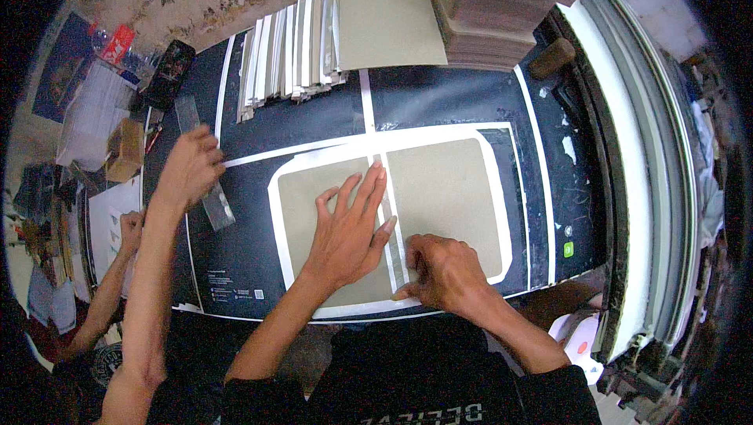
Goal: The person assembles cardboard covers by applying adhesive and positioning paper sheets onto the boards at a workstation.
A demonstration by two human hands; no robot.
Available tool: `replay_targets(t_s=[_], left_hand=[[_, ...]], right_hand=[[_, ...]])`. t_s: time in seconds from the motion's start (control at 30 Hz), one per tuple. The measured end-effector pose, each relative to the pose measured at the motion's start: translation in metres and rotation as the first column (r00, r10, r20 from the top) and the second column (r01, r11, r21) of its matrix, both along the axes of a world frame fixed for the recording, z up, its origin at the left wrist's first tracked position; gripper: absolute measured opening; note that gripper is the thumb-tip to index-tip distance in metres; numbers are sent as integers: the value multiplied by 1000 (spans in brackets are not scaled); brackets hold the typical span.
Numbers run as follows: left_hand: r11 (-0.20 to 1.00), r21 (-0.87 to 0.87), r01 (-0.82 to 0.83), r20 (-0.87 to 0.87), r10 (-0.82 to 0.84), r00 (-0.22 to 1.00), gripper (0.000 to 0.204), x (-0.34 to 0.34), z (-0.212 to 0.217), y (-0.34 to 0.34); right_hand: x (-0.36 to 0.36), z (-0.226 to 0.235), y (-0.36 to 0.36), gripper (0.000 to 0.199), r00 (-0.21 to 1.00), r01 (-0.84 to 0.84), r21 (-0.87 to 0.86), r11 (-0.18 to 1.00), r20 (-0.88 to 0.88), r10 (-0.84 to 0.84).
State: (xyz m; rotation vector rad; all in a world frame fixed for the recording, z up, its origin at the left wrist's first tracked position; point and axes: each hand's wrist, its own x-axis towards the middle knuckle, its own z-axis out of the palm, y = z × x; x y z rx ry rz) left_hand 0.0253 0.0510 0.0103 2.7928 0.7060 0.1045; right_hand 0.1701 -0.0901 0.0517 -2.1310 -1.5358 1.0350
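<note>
Starting at far left, near a brown block [125,149], a co-worker's curled hand [131,230]; then a co-worker's other hand [192,165], over a clear ruler-like strip [220,209] lying slantwise on the black sheet [247,221], cannot tell whether gripping it. Farther back, a row of thin offcuts [294,45], next to a loose grey sheet [388,21]. Nearer, within the rounded white border [447,136] on the black sheet, the left grey panel [302,197], with the left hand [349,237] laid across, fingers spread and extended, fingertips reaching the narrow strip [394,256], not closed on anything. Running lengthwise between both panels, that strip; at its near end, the right hand [443,272], fingers curled, cannot tell whether pinching the strip or merely pressing beside it. Judging by this, probably in the midst of seating and lining up the strip in the gap. Next, likely to call for steadying the far end, squaring the near end and keeping the side gaps even. Beyond, the right grey panel [451,197], lying flat; behind, a tall stack of boards [498,17]; lastly, a wooden handle [551,59].
</note>
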Motion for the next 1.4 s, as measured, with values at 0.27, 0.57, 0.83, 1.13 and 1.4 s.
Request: replay_targets(t_s=[0.27,0.57,0.83,1.13,1.4], left_hand=[[999,31,28,17,-29,999,73,0,2,-2],[995,92,27,-24,-24,999,75,7,9,-6],[999,-47,-6,58,9,998,75,-3,5,-12],[1000,26,-1,55,-1,998,74,18,-2,-61],[999,38,1,101,-4,995,71,13,-3,-61]], right_hand=[[1,3,0,50,999,-43,1,999,29,43],[54,22,21,51,994,9,-47,999,112,-3],[75,7,31,61,926,79,83,993,363,-104],[57,8,21,60,895,77,195,978,419,-154],[57,33,31,49,942,88,594,800,212,-261]])
